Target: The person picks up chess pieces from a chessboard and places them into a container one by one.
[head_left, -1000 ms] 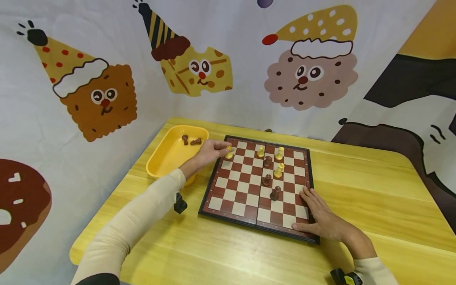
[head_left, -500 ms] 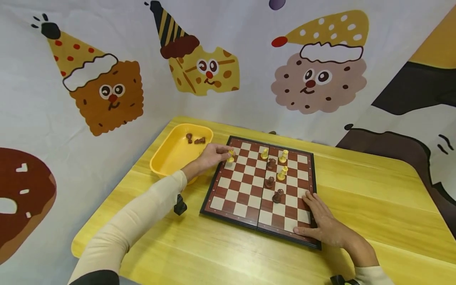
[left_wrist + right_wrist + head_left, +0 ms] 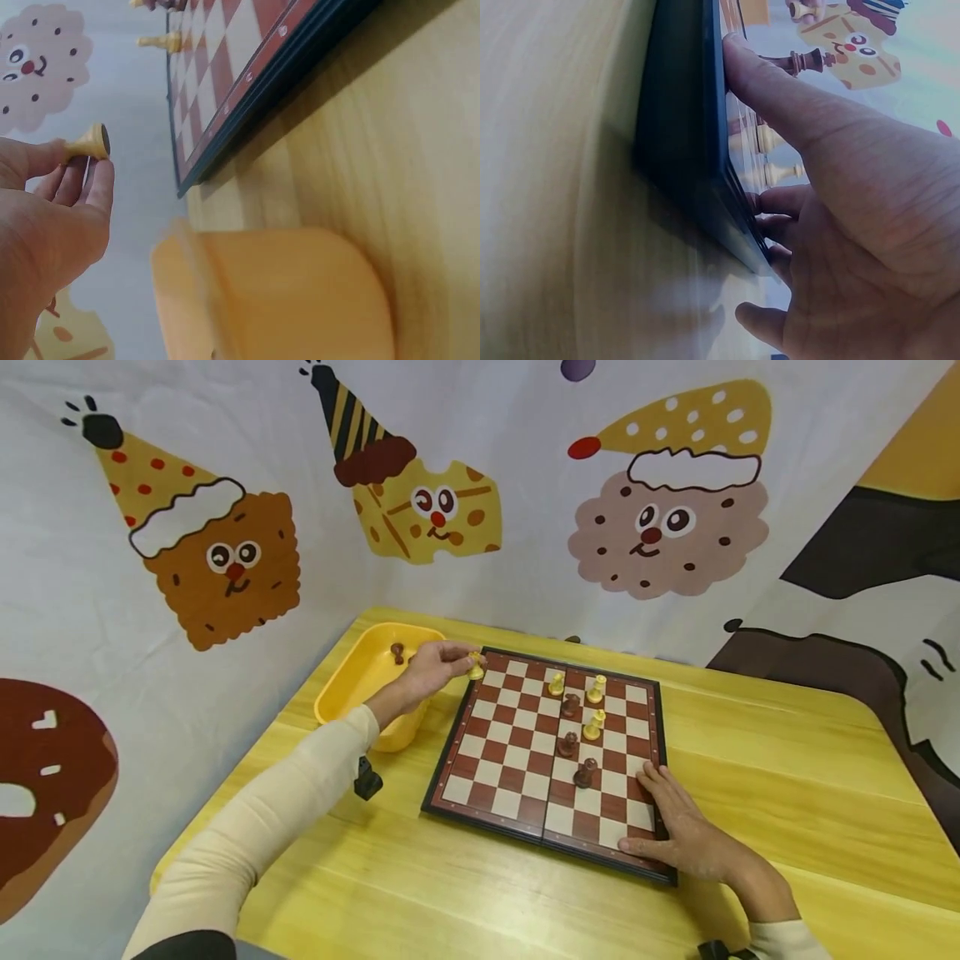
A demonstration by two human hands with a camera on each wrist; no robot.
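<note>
My left hand (image 3: 429, 673) pinches a yellow chess piece (image 3: 476, 667) between thumb and fingers, near the far left corner of the chessboard (image 3: 495, 773). In the left wrist view the yellow piece (image 3: 93, 142) hangs clear of the board, its dark underside showing. My right hand (image 3: 688, 833) rests on the board's near right corner, thumb on the front border and fingers along the right side. On the board stand several more pieces, among them a yellow one (image 3: 594, 725) and a brown one (image 3: 585, 772).
A yellow plastic tray (image 3: 330, 693) stands left of the board, partly under my left forearm. A brown chess piece (image 3: 397, 653) lies in it; another there is mostly hidden by my hand. Behind the wooden table (image 3: 787, 760) hangs a cartoon-printed cloth (image 3: 525, 593).
My left hand has lifted the yellow piece off its square at the board's left and carried it left and away toward the far corner. The right hand stays in place.
</note>
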